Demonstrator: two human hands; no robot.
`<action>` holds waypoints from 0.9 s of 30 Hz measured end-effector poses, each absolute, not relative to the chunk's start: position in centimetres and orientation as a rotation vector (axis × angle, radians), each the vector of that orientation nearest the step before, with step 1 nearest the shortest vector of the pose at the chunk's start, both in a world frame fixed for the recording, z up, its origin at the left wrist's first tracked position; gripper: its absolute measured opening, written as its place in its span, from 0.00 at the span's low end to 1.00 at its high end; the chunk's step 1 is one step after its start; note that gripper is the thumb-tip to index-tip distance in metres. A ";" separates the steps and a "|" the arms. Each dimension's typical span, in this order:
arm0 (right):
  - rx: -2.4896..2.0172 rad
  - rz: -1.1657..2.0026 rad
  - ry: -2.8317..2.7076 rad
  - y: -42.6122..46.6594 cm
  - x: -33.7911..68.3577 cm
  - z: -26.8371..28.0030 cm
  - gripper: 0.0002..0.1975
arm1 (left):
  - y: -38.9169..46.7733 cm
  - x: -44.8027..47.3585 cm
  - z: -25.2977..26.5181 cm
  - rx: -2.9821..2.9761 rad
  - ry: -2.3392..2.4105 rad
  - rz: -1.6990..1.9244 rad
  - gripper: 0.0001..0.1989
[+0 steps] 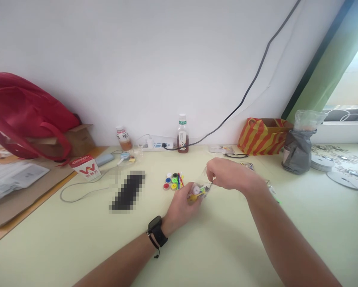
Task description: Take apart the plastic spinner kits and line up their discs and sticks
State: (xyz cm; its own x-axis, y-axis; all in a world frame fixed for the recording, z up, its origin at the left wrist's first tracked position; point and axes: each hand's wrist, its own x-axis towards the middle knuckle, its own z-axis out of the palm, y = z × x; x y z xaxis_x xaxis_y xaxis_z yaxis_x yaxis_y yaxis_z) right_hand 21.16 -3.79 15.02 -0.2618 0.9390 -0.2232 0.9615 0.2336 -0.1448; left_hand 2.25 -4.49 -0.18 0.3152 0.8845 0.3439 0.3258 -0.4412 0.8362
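Observation:
My left hand (181, 205), with a black watch on its wrist, is closed around a small clear plastic bag (198, 191) above the table. White, yellow, green and dark little parts show through the bag. At its upper right side, my right hand (227, 173) has its fingers pinched together on the bag's edge; a small dark bit shows at the fingertips, too small to name. Just left of the bag, several small round coloured pots (174, 180) lie in rows on the table. Thin coloured sticks (180, 180) are beside them, partly behind my left hand.
Along the wall stand a tea bottle (183, 137), another bottle (124, 139), a power strip (158, 143) and a striped bag (262, 137). A blurred-out dark object (128, 191), a red-and-white box (85, 168) and a cable lie left. Grey bag (298, 151) and discs (322, 162) are right.

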 end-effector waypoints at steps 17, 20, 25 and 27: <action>1.789 -0.332 2.590 -3.7 21.8 15.0 0.08 | -4.3 2.1 -0.5 1.985 1.136 1.046 0.06; 1.761 -0.336 2.675 -3.7 22.2 15.2 0.07 | -4.3 2.1 -0.4 1.964 1.128 1.073 0.07; 1.856 -0.217 2.642 -4.5 21.1 15.8 0.05 | -4.3 2.0 -0.5 1.938 1.133 1.065 0.11; 1.859 -0.080 2.624 -4.8 20.1 15.9 0.04 | -4.3 2.0 -0.6 1.944 1.146 1.056 0.11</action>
